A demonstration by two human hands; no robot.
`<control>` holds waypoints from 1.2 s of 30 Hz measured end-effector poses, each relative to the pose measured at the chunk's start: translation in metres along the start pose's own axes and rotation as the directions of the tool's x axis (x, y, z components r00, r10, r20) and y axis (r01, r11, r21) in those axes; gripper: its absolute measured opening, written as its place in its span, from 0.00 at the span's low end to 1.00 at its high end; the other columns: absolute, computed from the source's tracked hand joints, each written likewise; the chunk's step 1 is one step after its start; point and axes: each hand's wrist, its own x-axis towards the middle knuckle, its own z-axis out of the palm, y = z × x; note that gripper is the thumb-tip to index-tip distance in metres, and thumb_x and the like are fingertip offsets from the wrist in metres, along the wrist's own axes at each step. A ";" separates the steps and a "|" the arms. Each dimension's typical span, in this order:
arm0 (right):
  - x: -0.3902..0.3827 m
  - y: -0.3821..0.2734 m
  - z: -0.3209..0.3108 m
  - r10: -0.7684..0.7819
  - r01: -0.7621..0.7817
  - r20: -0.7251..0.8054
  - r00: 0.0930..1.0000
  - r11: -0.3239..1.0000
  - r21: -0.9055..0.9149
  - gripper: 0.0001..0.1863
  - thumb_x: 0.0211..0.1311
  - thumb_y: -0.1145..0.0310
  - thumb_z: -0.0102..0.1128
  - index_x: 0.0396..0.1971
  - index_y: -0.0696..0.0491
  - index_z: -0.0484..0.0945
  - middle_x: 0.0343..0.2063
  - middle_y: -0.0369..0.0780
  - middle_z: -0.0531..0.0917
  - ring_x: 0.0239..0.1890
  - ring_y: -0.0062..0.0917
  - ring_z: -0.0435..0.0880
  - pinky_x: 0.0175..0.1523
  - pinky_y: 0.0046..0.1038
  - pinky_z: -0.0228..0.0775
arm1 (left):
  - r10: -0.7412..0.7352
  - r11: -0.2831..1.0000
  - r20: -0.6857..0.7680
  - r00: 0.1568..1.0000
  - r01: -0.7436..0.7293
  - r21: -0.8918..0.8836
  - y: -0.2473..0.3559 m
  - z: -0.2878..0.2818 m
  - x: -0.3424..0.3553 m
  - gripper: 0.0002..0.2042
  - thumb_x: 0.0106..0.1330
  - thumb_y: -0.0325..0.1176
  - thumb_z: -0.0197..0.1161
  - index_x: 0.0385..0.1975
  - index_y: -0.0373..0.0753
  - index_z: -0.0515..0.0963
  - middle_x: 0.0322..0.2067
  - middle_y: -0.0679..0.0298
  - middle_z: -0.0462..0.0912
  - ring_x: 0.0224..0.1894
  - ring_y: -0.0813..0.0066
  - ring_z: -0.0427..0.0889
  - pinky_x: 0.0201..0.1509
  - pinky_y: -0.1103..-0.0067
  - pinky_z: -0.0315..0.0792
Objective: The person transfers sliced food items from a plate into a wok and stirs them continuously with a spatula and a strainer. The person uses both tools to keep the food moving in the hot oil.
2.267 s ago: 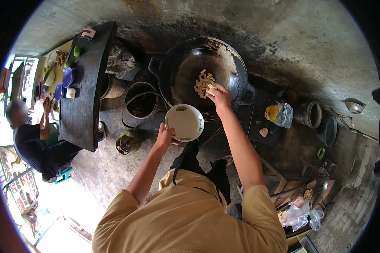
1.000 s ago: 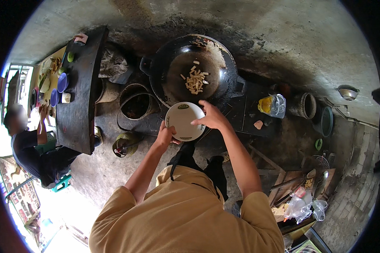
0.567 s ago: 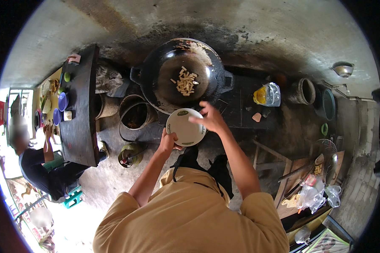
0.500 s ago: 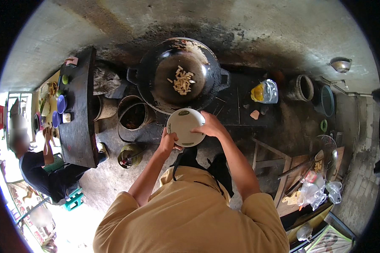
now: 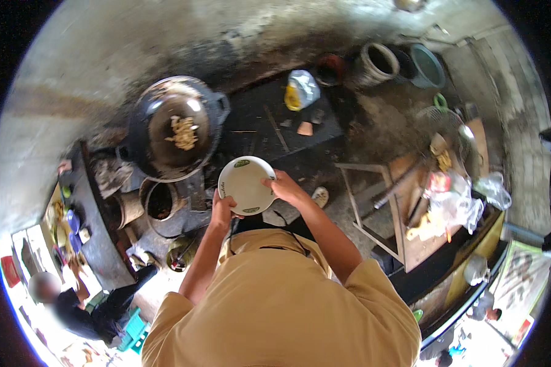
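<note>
My left hand (image 5: 223, 209) grips the left edge of a shallow white bowl (image 5: 248, 185) with green markings, its thumb over the rim. On the opposite edge my right hand (image 5: 284, 188) holds the same bowl, thumb reaching onto it. The bowl's inside shows no food. Up and to the left sits a big black wok (image 5: 204, 122) with pale cut pieces (image 5: 182, 133) in its bottom.
A black worktop (image 5: 257, 140) carries a yellow-and-clear bag (image 5: 302, 90). Buckets (image 5: 379, 64) line the back. At right, a wooden board (image 5: 410, 244) holds plastic bags, strainers and tools beside a frame (image 5: 361, 165). A seated person (image 5: 89, 312) works at a dark table (image 5: 104, 238) on the left.
The view has swung rightward, so the wok now lies farther left. My right hand came back from the wok and has settled on the bowl's edge. More pieces lie in the wok.
</note>
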 end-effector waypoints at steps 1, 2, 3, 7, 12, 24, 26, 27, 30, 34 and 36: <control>-0.018 0.009 -0.025 -0.053 0.046 -0.096 0.994 0.996 -0.081 0.20 0.69 0.65 0.58 0.55 0.60 0.77 0.45 0.43 0.85 0.43 0.29 0.85 0.48 0.31 0.75 | -0.001 1.000 0.075 0.997 -0.001 0.030 -0.005 0.023 -0.001 0.28 0.50 0.23 0.50 0.57 0.33 0.63 0.40 0.50 0.78 0.27 0.56 0.85 0.16 0.72 0.81; -0.035 0.018 -0.048 -0.134 0.111 -0.156 0.979 0.983 -0.148 0.19 0.70 0.66 0.58 0.55 0.60 0.76 0.45 0.43 0.85 0.43 0.28 0.85 0.48 0.30 0.75 | -0.005 0.999 0.121 0.993 0.000 0.045 -0.014 0.049 -0.005 0.28 0.52 0.26 0.52 0.58 0.34 0.63 0.42 0.50 0.78 0.30 0.57 0.85 0.21 0.71 0.83; -0.051 0.028 -0.071 -0.194 0.152 -0.212 0.958 0.969 -0.195 0.19 0.70 0.66 0.58 0.55 0.60 0.76 0.45 0.43 0.85 0.42 0.28 0.85 0.47 0.30 0.75 | -0.006 0.998 0.165 0.986 -0.005 0.062 -0.022 0.076 -0.009 0.28 0.55 0.28 0.54 0.59 0.35 0.63 0.43 0.51 0.78 0.34 0.58 0.86 0.26 0.70 0.84; -0.144 0.083 -0.169 -0.170 0.237 -0.514 0.841 0.969 0.068 0.16 0.69 0.63 0.61 0.49 0.59 0.81 0.38 0.37 0.86 0.38 0.19 0.81 0.45 0.28 0.74 | -0.070 0.997 0.519 0.852 0.070 0.020 -0.055 0.187 -0.004 0.29 0.65 0.46 0.61 0.62 0.38 0.65 0.50 0.57 0.78 0.44 0.64 0.84 0.46 0.67 0.81; -0.251 0.155 -0.269 -0.046 0.379 -0.812 0.582 0.898 0.222 0.18 0.68 0.64 0.62 0.52 0.60 0.79 0.44 0.39 0.85 0.44 0.23 0.81 0.52 0.25 0.72 | -0.218 0.873 0.492 0.843 -0.057 0.485 -0.112 0.326 0.030 0.31 0.67 0.54 0.62 0.58 0.35 0.70 0.47 0.58 0.81 0.42 0.68 0.82 0.47 0.69 0.76; -0.246 0.236 -0.371 0.144 0.452 -0.968 0.205 0.863 0.224 0.17 0.65 0.73 0.55 0.52 0.62 0.77 0.44 0.44 0.84 0.46 0.30 0.81 0.55 0.33 0.70 | -0.374 0.597 0.605 0.703 -0.317 0.737 -0.212 0.483 0.076 0.24 0.57 0.30 0.71 0.51 0.29 0.72 0.37 0.56 0.83 0.38 0.71 0.81 0.41 0.75 0.76; -0.239 0.226 -0.373 0.059 0.460 -0.984 0.171 0.878 0.133 0.18 0.65 0.75 0.54 0.54 0.62 0.76 0.46 0.45 0.83 0.48 0.33 0.80 0.57 0.35 0.69 | -0.452 0.645 0.591 0.668 -0.212 0.734 -0.205 0.489 0.068 0.20 0.59 0.27 0.67 0.50 0.28 0.72 0.34 0.57 0.83 0.32 0.72 0.81 0.34 0.75 0.76; -0.238 0.221 -0.375 0.060 0.430 -0.986 0.159 0.894 0.124 0.19 0.65 0.74 0.55 0.55 0.62 0.75 0.46 0.46 0.83 0.49 0.33 0.80 0.58 0.34 0.69 | -0.497 0.690 0.598 0.628 -0.132 0.712 -0.202 0.491 0.064 0.19 0.60 0.25 0.64 0.50 0.28 0.71 0.32 0.58 0.83 0.29 0.73 0.81 0.31 0.76 0.76; -0.236 0.212 -0.379 0.030 0.409 -0.989 0.141 0.908 0.086 0.22 0.64 0.73 0.57 0.58 0.61 0.74 0.48 0.47 0.83 0.50 0.36 0.81 0.58 0.34 0.70 | -0.409 0.723 0.607 0.681 -0.165 0.671 -0.192 0.494 0.052 0.14 0.60 0.23 0.59 0.46 0.28 0.71 0.24 0.60 0.80 0.20 0.73 0.79 0.23 0.75 0.73; -0.232 0.210 -0.385 0.139 0.369 -0.982 0.126 0.912 0.176 0.20 0.63 0.71 0.58 0.55 0.61 0.75 0.44 0.48 0.84 0.47 0.35 0.82 0.55 0.36 0.72 | -0.355 0.738 0.651 0.671 -0.227 0.636 -0.180 0.497 0.044 0.08 0.60 0.23 0.58 0.37 0.31 0.72 0.20 0.61 0.77 0.16 0.75 0.76 0.21 0.76 0.71; -0.235 0.208 -0.386 0.232 0.360 -0.957 0.173 0.890 0.281 0.20 0.63 0.70 0.60 0.53 0.62 0.75 0.41 0.48 0.84 0.45 0.34 0.82 0.53 0.37 0.73 | -0.346 0.717 0.636 0.690 -0.242 0.654 -0.175 0.498 0.039 0.06 0.62 0.24 0.59 0.36 0.32 0.71 0.19 0.62 0.77 0.15 0.75 0.75 0.20 0.77 0.70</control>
